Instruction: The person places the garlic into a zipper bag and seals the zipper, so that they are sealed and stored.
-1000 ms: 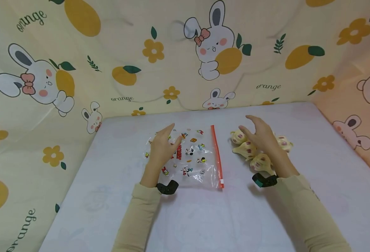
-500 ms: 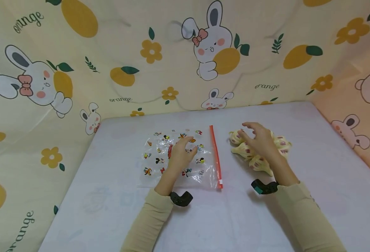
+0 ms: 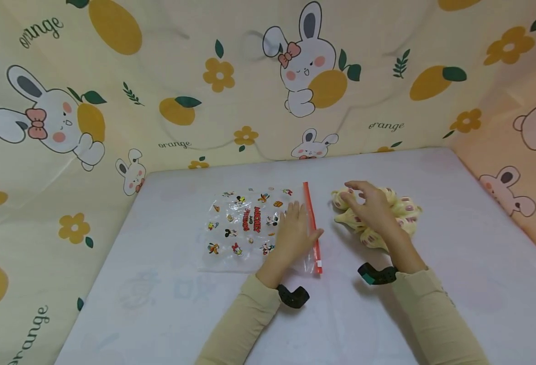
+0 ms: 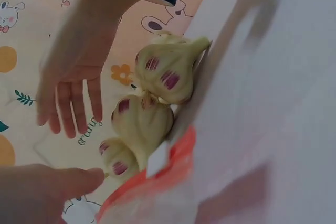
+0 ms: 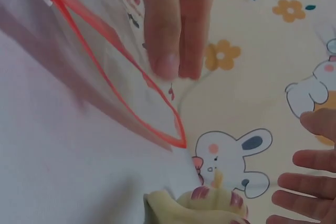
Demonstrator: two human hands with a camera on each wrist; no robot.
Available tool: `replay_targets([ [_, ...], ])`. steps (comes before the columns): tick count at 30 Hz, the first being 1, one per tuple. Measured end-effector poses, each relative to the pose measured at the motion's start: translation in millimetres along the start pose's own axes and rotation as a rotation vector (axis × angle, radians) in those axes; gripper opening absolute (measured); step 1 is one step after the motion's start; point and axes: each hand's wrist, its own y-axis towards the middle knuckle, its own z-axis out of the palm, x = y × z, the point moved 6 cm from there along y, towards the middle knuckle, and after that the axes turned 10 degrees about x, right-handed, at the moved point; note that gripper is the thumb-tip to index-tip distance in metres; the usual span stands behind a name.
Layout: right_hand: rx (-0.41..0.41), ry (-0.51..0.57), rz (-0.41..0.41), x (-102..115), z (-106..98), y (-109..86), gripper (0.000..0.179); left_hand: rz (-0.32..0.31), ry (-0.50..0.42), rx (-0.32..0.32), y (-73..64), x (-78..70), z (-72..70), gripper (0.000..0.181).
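A clear zip bag (image 3: 222,223) with cartoon prints lies flat, its red zip edge and white slider on the right. Over that edge hangs my left hand (image 3: 292,235), fingers straight and thumb out to the side; whether it touches the bag I cannot tell. Several pale garlic bulbs (image 3: 409,205) with purple marks are clustered right of the bag. Above them my right hand (image 3: 371,207) has its fingers loosely bent and holds nothing. In the right wrist view, the red zip strips (image 5: 105,74) stand apart, leaving a gap at the bag's mouth.
A white cloth covers the table (image 3: 158,309). Behind and beside it, a cream curtain (image 3: 249,66) printed with rabbits and oranges forms walls. Each wrist bears a black camera; the left wrist camera (image 3: 293,296) sits low above the table.
My left hand has travelled right across the bag to its red zip edge, and its fingers have straightened. Slightly lower and further left, my right hand stays over the garlic.
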Motion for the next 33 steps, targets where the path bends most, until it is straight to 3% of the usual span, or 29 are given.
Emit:
replay_targets([
  [6, 0.006, 0.03, -0.003, 2, 7, -1.1, 0.05, -0.06, 0.058, 0.035, 5.6, -5.2, 12.3, 0.086],
  [14, -0.044, 0.055, -0.046, 2, 12, -2.1, 0.044, -0.053, 0.029, 0.021, 3.7, -7.2, 19.4, 0.078],
  [26, -0.039, 0.058, -0.085, 15, 18, -2.0, 0.04, -0.03, 0.092, -0.065, 1.2, -11.8, 11.3, 0.064],
  [31, -0.106, 0.086, -0.151, 21, 24, -0.4, 0.033, -0.017, 0.058, -0.115, 0.8, -9.9, 5.1, 0.062],
  [33, -0.092, 0.092, -0.147, 21, 28, 1.0, 0.031, -0.009, 0.047, -0.138, 0.1, -9.2, 1.9, 0.061],
])
